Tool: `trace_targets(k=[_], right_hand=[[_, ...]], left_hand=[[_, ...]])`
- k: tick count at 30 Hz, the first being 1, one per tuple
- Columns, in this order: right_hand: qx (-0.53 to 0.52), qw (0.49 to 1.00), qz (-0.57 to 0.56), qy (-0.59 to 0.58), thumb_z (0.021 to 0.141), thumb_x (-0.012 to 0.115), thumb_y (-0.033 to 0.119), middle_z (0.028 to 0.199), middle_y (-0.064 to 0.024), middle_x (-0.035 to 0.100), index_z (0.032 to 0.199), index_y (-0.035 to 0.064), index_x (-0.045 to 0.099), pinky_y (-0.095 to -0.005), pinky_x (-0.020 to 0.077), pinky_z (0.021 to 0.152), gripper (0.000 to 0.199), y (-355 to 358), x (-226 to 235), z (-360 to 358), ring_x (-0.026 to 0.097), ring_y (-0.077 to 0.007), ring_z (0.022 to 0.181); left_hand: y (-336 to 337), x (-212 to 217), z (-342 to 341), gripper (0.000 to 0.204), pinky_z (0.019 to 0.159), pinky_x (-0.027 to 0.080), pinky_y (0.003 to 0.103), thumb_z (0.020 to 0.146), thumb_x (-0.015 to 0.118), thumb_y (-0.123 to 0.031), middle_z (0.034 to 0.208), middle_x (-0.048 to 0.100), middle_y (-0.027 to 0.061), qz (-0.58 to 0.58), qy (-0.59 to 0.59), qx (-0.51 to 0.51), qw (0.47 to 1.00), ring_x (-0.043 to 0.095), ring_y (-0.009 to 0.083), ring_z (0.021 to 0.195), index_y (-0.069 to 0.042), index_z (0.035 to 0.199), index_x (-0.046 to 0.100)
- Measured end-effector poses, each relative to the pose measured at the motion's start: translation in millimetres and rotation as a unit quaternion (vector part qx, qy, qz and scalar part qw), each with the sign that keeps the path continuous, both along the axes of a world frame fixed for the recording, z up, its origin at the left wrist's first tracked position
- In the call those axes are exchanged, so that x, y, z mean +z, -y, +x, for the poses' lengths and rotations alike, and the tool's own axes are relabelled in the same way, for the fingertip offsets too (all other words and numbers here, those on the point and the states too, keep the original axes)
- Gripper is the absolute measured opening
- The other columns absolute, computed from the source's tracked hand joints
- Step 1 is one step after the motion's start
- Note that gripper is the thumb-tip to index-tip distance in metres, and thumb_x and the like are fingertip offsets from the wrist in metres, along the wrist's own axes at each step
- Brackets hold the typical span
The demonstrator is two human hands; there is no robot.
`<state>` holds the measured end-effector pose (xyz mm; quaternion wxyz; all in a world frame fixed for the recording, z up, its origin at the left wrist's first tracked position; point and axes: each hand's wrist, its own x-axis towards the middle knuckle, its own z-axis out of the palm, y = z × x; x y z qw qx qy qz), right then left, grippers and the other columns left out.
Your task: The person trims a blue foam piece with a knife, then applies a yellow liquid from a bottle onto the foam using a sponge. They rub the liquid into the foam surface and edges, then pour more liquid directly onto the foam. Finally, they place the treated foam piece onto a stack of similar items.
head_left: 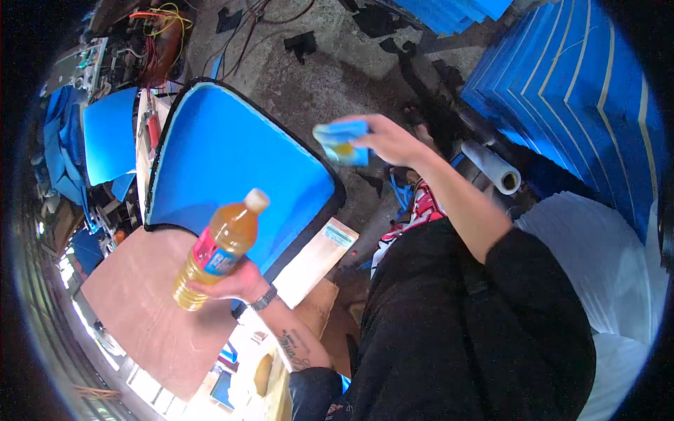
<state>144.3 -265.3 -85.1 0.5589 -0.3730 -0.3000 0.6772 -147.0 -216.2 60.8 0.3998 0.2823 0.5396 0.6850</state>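
Observation:
A clear plastic bottle of amber liquid is in my left hand, with my fingers wrapped round its lower half. It leans to the right and has a white cap and a pink and blue label. In my right hand, pinched between thumb and fingers, is a small light-blue packet-like thing with a yellow patch, blurred by motion. Below and between my hands lies a large blue curved panel with a dark padded edge. The bottle overlaps its lower left part from this view.
A brown board lies at the lower left, with a pale wooden plank near the panel. Tall stacked blue sheets stand at the right, beside a white roll. Black scraps and cables litter the concrete floor.

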Motion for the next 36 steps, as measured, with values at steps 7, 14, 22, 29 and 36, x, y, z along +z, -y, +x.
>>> trace_targets(k=[7,14,22,29,36], right_hand=[[0.034,0.952,0.089,0.292,0.078,0.051,0.004,0.110,-0.0165,0.060,0.112,0.0078,0.059,-0.0386,0.0434,0.090,0.035,-29,-58,-50,0.057,-0.0320,0.103],[0.122,0.971,-0.031,0.201,0.076,0.054,0.000,0.110,-0.0149,0.061,0.116,0.0046,0.057,-0.0339,0.0432,0.090,0.040,24,-5,-19,0.059,-0.0288,0.101],[0.175,0.886,0.077,0.422,0.076,0.052,0.003,0.109,-0.0152,0.062,0.113,0.0065,0.060,-0.0355,0.0450,0.087,0.038,9,-12,-53,0.060,-0.0256,0.100],[0.019,0.938,0.110,0.328,0.079,0.051,0.003,0.111,-0.0142,0.061,0.115,0.0087,0.058,-0.0358,0.0441,0.090,0.037,-68,-24,-36,0.057,-0.0287,0.103],[0.084,0.956,0.000,0.280,0.079,0.052,0.003,0.111,-0.0143,0.061,0.115,0.0070,0.058,-0.0333,0.0420,0.092,0.037,15,-20,-62,0.058,-0.0231,0.103]], left_hand=[[17,-6,-7,0.073,0.099,0.034,0.052,0.078,0.048,-0.060,0.127,0.045,0.0166,-0.039,0.044,0.116,0.992,0.045,0.0346,0.117,-0.007,0.126,0.039],[31,-21,-32,0.080,0.100,0.034,0.049,0.074,0.050,-0.065,0.126,0.046,0.0163,-0.053,0.078,0.109,0.990,0.045,0.0333,0.117,-0.006,0.126,0.040],[50,-53,-59,0.083,0.099,0.036,0.049,0.071,0.051,-0.068,0.128,0.046,0.0151,-0.058,0.074,0.109,0.990,0.046,0.0337,0.117,-0.008,0.128,0.040],[49,-52,-42,0.085,0.099,0.035,0.049,0.071,0.050,-0.069,0.126,0.048,0.0154,-0.050,0.059,0.112,0.991,0.047,0.0334,0.117,-0.005,0.128,0.041],[52,-56,-51,0.087,0.101,0.033,0.049,0.072,0.048,-0.069,0.127,0.046,0.0175,-0.045,0.073,0.093,0.992,0.045,0.0343,0.118,-0.004,0.129,0.037]])
